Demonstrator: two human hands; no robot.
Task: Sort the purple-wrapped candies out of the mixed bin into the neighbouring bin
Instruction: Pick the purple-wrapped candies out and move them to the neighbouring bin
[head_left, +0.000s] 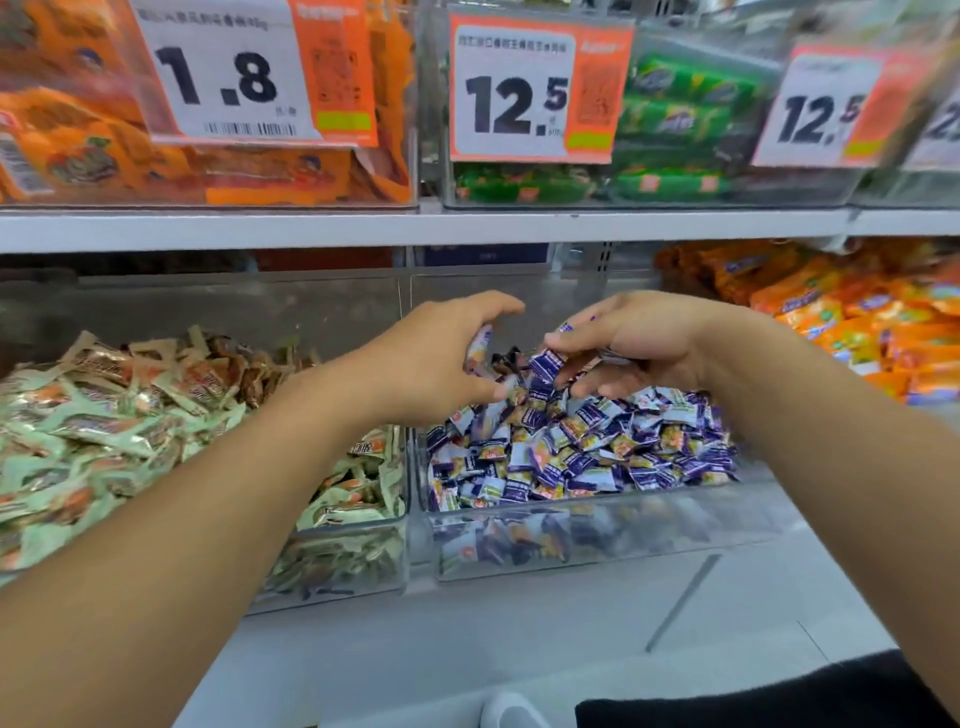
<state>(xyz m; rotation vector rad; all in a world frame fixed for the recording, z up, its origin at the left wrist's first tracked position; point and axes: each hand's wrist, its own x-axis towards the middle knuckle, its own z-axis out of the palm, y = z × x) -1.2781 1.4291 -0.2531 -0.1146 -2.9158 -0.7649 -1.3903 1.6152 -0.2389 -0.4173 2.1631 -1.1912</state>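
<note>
Above the purple bin (597, 525), both hands, left (436, 358) and right (639, 348), clutch purple-wrapped candies (545, 364).

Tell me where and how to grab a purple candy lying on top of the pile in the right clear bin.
Take a purple-wrapped candy near the bin's front, clear of both hands. Pinch it across its flat pillow body from straight above, thumb and forefinger on opposite edges. It lies loose and flat on the heap, and the clear bin is open-topped, so probably nothing blocks a top approach.
</note>
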